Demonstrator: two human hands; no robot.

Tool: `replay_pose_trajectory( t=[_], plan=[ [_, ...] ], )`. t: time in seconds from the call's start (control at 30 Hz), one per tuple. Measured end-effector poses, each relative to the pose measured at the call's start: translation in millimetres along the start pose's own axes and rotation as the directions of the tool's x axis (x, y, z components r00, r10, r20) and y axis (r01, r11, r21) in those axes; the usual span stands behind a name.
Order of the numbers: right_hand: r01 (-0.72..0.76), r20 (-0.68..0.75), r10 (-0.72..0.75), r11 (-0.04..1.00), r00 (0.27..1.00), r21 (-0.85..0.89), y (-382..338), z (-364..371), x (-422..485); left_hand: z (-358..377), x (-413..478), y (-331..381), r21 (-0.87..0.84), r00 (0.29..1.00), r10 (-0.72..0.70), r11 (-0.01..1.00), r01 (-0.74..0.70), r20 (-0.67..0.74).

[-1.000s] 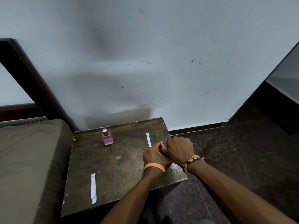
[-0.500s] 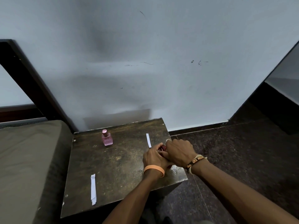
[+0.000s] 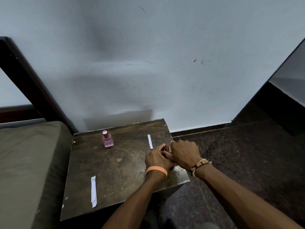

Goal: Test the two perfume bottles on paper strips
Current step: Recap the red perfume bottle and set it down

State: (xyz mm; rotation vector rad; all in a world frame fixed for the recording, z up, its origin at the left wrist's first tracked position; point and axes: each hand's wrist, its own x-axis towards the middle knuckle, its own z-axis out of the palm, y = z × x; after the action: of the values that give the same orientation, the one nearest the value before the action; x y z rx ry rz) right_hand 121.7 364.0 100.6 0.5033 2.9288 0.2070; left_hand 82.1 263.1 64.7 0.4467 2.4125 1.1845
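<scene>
A pink perfume bottle point(image 3: 107, 140) with its cap on stands upright at the back left of the small dark table point(image 3: 115, 164). Near the table's right edge, my left hand point(image 3: 157, 160) and my right hand point(image 3: 184, 153) are closed together around a small dark red bottle point(image 3: 166, 148); only its top shows between my fingers. One white paper strip point(image 3: 150, 141) lies just behind my hands. A second, longer white paper strip point(image 3: 93, 191) lies near the front left of the table.
A grey-green mattress point(image 3: 28, 171) butts against the table's left side, with a dark wooden frame behind it. The wall stands directly behind the table. Dark speckled floor point(image 3: 239, 154) spreads to the right, with a dark cabinet at the far right.
My hands stay clasped on the small red bottle at the same spot; the fingers have shifted slightly and a bit more of the red top shows.
</scene>
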Motion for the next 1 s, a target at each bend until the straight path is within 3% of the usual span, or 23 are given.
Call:
replay_pose_trajectory(
  t=[0.1, 0.3, 0.47, 0.67, 0.87, 1.0],
  plan=[
    [-0.066, 0.015, 0.066, 0.998, 0.998, 0.024, -6.9, 1.2, 3.0, -1.0, 0.1, -1.2, 0.01, 1.0, -0.001, 1.0, 0.001, -0.023],
    [0.021, 0.001, -0.021, 1.0, 1.0, 0.012, 3.8, 0.0, 0.0, 0.7, 1.7, -0.5, -0.001, 1.0, -0.004, 1.0, 0.004, 0.001],
    [-0.136, 0.02, 0.135, 0.982, 0.991, 0.129, -4.8, 5.4, -2.1, 0.0, 0.5, -1.0, -0.003, 1.0, 0.013, 1.0, -0.014, -0.027],
    [-0.028, -0.023, 0.031, 0.992, 0.999, 0.12, -5.6, 1.8, -1.2, 1.7, 3.1, -3.7, -0.001, 0.999, 0.03, 1.0, -0.03, -0.026],
    [-0.138, 0.024, 0.139, 0.917, 0.99, 0.375, -11.9, 11.6, -1.3, 8.4, 6.2, -9.7, -0.006, 0.998, 0.026, 1.0, -0.026, -0.065],
    [-0.247, 0.097, 0.236, 0.769, 0.967, 0.589, 1.2, 19.4, -6.7, 13.3, 5.5, -16.2, -0.051, 0.998, 0.06, 0.997, -0.061, -0.033]
  ],
)
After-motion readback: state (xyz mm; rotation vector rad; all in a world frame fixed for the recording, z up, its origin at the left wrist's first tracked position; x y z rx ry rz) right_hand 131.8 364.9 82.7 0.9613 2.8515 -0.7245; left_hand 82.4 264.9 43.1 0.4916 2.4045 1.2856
